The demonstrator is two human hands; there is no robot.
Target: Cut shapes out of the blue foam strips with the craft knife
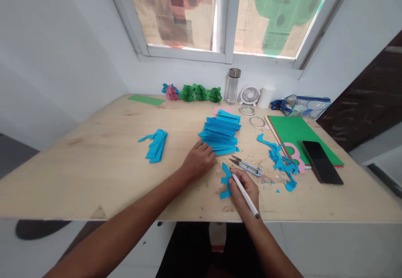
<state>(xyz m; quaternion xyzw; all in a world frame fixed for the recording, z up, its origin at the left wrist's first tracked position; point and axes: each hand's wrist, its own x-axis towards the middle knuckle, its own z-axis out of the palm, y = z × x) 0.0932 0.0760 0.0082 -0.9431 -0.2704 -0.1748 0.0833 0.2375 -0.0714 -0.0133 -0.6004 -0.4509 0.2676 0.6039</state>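
**White pen (245, 195) meets blue paper cut-out (226, 181)**

The person's right hand (246, 188) has its grip closed around the pen, with the writing end slanting up and left beside the upper part of the cut-out. That jagged-edged piece lies flat on the tabletop (103, 173), near the front edge, partly covered by the fingers. The left hand (199, 163) rests with fingers curled at the lower left edge of a stack of blue strips (220, 133); whether its grip has hold of a strip cannot be told.

Thread snips (249, 170) lie between the stack and the right hand, blades pointing left. To their right sits a tangle of blue scraps (279, 160), then a phone (322, 163) on green sheets (298, 135). Well to the left of the stack lies a smaller pile of blue pieces (157, 146). Along the wall stand a clear bottle (231, 89) and a white fan (250, 96).
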